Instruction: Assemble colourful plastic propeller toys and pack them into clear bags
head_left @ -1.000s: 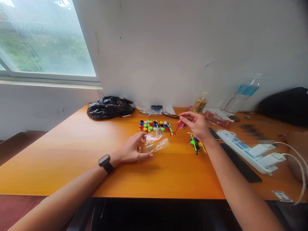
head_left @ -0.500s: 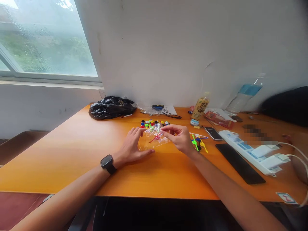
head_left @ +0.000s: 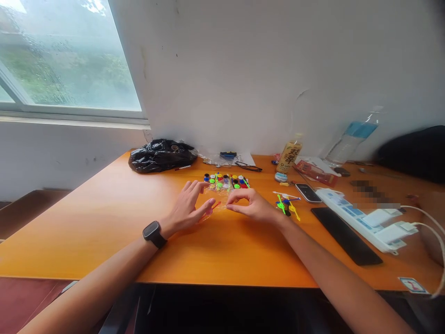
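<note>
My left hand (head_left: 187, 207), with a black watch (head_left: 153, 233) on its wrist, rests on the orange table (head_left: 104, 222) and grips one end of a clear plastic bag (head_left: 219, 200). A red stick piece (head_left: 211, 209) lies in the bag by my left thumb. My right hand (head_left: 251, 208) pinches the bag's other end between thumb and fingertips. Just behind both hands lies a row of coloured round caps and sticks (head_left: 225, 180). A few more coloured sticks (head_left: 287, 204) lie to the right of my right hand.
A black plastic bag (head_left: 158, 155) sits at the back left by the wall. A drink bottle (head_left: 289, 156), a phone (head_left: 308, 192), a dark flat device (head_left: 346, 234) and a white power strip (head_left: 359, 218) with cables fill the right side. Glasses (head_left: 247, 167) lie near the wall.
My right hand carried a red piece from the far right to the bag and put it in. Both hands have since lowered the bag flat onto the table.
</note>
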`<move>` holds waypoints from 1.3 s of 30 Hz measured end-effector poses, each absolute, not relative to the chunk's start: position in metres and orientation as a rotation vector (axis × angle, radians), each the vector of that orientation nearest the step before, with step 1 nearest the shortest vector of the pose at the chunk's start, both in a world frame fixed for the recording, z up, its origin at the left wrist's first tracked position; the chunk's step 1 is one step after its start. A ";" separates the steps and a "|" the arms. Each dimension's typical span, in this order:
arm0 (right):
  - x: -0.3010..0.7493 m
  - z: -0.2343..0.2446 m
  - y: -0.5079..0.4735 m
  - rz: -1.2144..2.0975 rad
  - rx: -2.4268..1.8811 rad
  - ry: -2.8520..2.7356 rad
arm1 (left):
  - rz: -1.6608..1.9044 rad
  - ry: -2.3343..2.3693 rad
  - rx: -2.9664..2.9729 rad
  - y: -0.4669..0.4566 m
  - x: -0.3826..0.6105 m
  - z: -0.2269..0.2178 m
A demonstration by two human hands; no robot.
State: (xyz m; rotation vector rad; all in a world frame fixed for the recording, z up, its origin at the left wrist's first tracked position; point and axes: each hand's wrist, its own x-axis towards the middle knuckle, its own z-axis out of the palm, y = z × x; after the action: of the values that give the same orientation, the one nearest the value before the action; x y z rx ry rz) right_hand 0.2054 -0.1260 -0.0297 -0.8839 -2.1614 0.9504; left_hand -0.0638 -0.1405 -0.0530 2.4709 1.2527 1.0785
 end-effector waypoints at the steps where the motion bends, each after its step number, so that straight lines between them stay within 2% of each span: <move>1: 0.205 -0.030 -0.126 0.931 -0.879 -2.161 | 1.084 1.267 2.469 -0.140 -0.064 -0.052; 11: 0.212 -0.022 -0.123 0.720 -0.850 -2.148 | 1.033 1.234 2.519 -0.135 -0.069 -0.051; 19: 0.232 -0.025 -0.115 0.786 -1.093 -2.404 | 0.668 1.173 2.607 -0.132 -0.073 -0.064; 21: 0.243 -0.023 -0.109 0.693 -1.194 -2.402 | 0.630 1.160 2.620 -0.132 -0.074 -0.065; 25: 0.280 -0.013 -0.094 0.298 -1.563 -2.265 | 0.609 1.144 2.631 -0.132 -0.074 -0.066; 29: 0.322 -0.009 -0.082 0.180 -1.858 -2.230 | 0.628 1.083 2.623 -0.133 -0.072 -0.064; 32: 0.340 -0.015 -0.076 0.301 -1.951 -2.223 | 0.639 1.046 2.617 -0.135 -0.069 -0.063; 36: 0.347 -0.030 -0.067 0.602 -1.897 -2.203 | 0.599 1.043 2.635 -0.136 -0.068 -0.062; 39: 0.350 -0.036 -0.064 0.712 -1.851 -2.148 | 0.584 1.041 2.640 -0.136 -0.068 -0.061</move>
State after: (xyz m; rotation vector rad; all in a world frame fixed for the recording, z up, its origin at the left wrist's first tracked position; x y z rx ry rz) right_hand 0.3501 -0.0636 -0.0357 -1.8511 -2.1480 0.7117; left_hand -0.0680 -0.1363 -0.0609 2.6401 1.0408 0.5842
